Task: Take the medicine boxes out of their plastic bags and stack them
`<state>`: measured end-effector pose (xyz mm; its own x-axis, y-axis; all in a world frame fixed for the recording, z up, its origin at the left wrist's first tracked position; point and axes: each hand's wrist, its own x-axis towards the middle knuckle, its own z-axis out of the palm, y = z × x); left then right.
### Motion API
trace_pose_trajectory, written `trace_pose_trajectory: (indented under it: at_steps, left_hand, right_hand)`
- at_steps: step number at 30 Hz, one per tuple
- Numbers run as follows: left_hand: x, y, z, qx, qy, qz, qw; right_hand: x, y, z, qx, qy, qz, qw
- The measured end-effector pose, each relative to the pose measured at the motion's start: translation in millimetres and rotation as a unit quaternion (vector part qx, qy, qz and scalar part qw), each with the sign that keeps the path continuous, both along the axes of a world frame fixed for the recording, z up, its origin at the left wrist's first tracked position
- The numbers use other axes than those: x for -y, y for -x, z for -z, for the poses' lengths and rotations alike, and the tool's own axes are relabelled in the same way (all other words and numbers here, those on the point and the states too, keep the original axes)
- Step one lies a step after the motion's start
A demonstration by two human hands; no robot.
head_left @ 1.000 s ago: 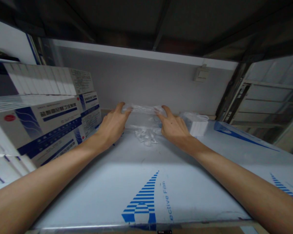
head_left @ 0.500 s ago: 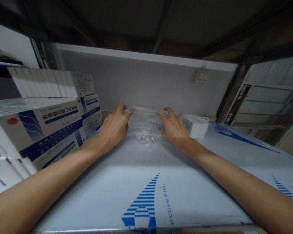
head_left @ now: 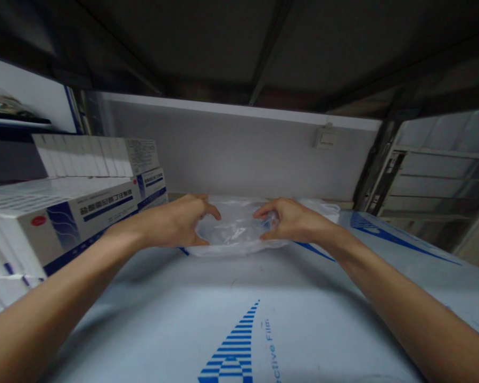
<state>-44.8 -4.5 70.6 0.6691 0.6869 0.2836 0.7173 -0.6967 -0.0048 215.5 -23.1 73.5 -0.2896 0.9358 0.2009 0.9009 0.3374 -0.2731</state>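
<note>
A clear plastic bag (head_left: pixel 235 234) lies at the back of the film-covered surface, its mouth spread wide between my hands. At its left side is my left hand (head_left: pixel 178 221), thumb and fingers parted and curved inside the bag's mouth. My right hand (head_left: pixel 293 219) mirrors it on the right, thumb and forefinger apart against the film. Both hands touch the bag, but neither shows a closed pinch. The fingers farthest from me are partly hidden.
White and blue printed boxes (head_left: pixel 107 207) are stacked at the left. Behind my right hand sits a plastic-wrapped white pack (head_left: pixel 331 211). A dark shelf (head_left: pixel 207 48) hangs low overhead. The back wall carries a switch (head_left: pixel 326 139), and a metal post (head_left: pixel 377 170) stands at the right.
The bag's pinched, raised edge has come down and its mouth has widened. My fingers have gone from pinching to spread apart. The view has tilted slightly upward.
</note>
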Motion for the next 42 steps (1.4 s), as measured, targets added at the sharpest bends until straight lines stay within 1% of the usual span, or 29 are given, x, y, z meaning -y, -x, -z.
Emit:
trace_pose_trajectory:
  at_steps: [2, 3, 5, 6, 8, 10, 12, 16, 19, 21, 23, 24, 25, 26, 28, 31, 34, 36, 39, 40, 42]
  left_hand:
    - [8, 6, -2.4, -0.004, 0.035, 0.024, 0.999]
    - [12, 7, -2.5, -0.008, 0.052, 0.031, 0.998]
    - [21, 4, -2.0, -0.041, 0.096, 0.023, 0.994]
    - [25, 0, -1.9, -0.068, 0.122, 0.005, 0.99]
    - [35, -9, -2.4, -0.13, 0.166, -0.056, 0.976]
    - [42, -17, -3.4, -0.168, 0.19, -0.104, 0.962]
    - [46, -22, -4.4, -0.181, 0.193, -0.106, 0.959]
    - [46, -22, -4.4, -0.168, 0.178, -0.048, 0.968]
    - [41, -18, -5.3, -0.127, 0.153, 0.0, 0.98]
    - [41, -16, -8.0, -0.074, 0.108, 0.057, 0.99]
    - [46, -15, -12.4, 0.01, 0.045, 0.103, 0.994]
    - [50, -14, -14.9, 0.053, 0.012, 0.112, 0.992]
    - [55, -13, -17.6, 0.095, -0.019, 0.106, 0.99]
    - [61, -11, -20.2, 0.126, -0.044, 0.091, 0.987]
    - [73, -4, -25.7, 0.14, -0.098, 0.028, 0.985]
    - [87, 14, -36.4, 0.117, -0.157, -0.088, 0.977]
    - [89, 38, -53.0, 0.08, -0.181, -0.213, 0.957]
    - [81, 54, -66.6, 0.059, -0.196, -0.29, 0.935]
    - [58, 74, -85.5, 0.032, -0.211, -0.368, 0.905]
    - [49, 80, -89.9, 0.027, -0.218, -0.394, 0.892]
    - [33, 89, -94.2, 0.026, -0.213, -0.425, 0.879]
  right_hand:
    - [15, 0, -8.0, 0.044, 0.058, -0.045, 0.996]
    - [22, 1, -9.9, 0.066, 0.075, -0.06, 0.993]
    - [32, 6, -9.8, 0.109, 0.092, -0.075, 0.987]
    - [36, 9, -8.4, 0.13, 0.105, -0.073, 0.983]
    - [39, 13, -4.5, 0.175, 0.145, -0.067, 0.972]
    - [39, 16, -1.3, 0.21, 0.175, -0.064, 0.96]
    - [37, 15, -0.6, 0.23, 0.188, -0.077, 0.952]
    - [34, 7, -7.7, 0.208, 0.18, -0.115, 0.955]
    - [37, 1, -16.2, 0.166, 0.159, -0.13, 0.965]
    - [39, -1, -21.4, 0.128, 0.136, -0.157, 0.97]
    - [41, 1, -26.1, 0.076, 0.089, -0.204, 0.972]
    - [42, 4, -28.4, 0.05, 0.063, -0.231, 0.97]
    - [42, 8, -30.7, 0.024, 0.038, -0.255, 0.966]
    - [42, 13, -33.0, 0.001, 0.014, -0.272, 0.962]
    - [41, 27, -37.9, -0.027, -0.014, -0.292, 0.956]
    - [35, 53, -45.5, -0.038, -0.049, -0.296, 0.953]
    - [23, 83, -53.3, -0.013, -0.091, -0.308, 0.947]
    - [13, 105, -59.2, 0.012, -0.117, -0.316, 0.942]
    - [-1, 137, -69.8, 0.047, -0.15, -0.317, 0.935]
    - [-5, 146, -73.4, 0.059, -0.161, -0.312, 0.934]
    - [-10, 160, -79.5, 0.08, -0.183, -0.291, 0.936]
